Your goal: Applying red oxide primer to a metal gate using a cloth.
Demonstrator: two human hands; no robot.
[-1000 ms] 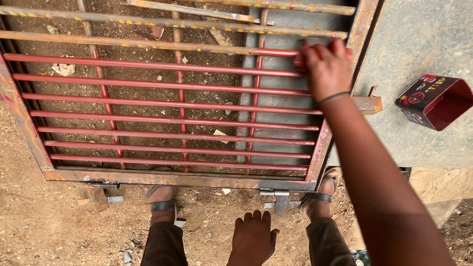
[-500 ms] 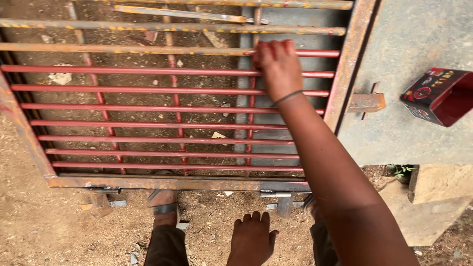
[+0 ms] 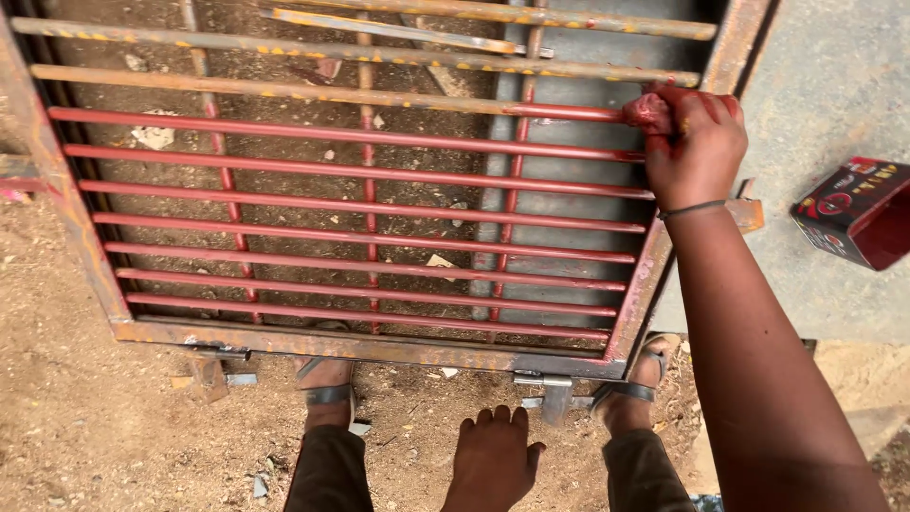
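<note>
Resting low at the near edge of the view, the left hand is seen with fingers loosely spread and nothing held in it; it is placed between the two knees, just before the near rail of the metal grille. The grille lies flat, away from this hand, and its red bars run long from left to right. Farther away and to the right, the right hand is closed on a small red-stained rag, which is pressed on the right end of one red bar, beside the frame's right rail. This hand is clearly the nearer one to the bars. Beyond it to the right, well apart, a red box is seen on the concrete slab.
</note>
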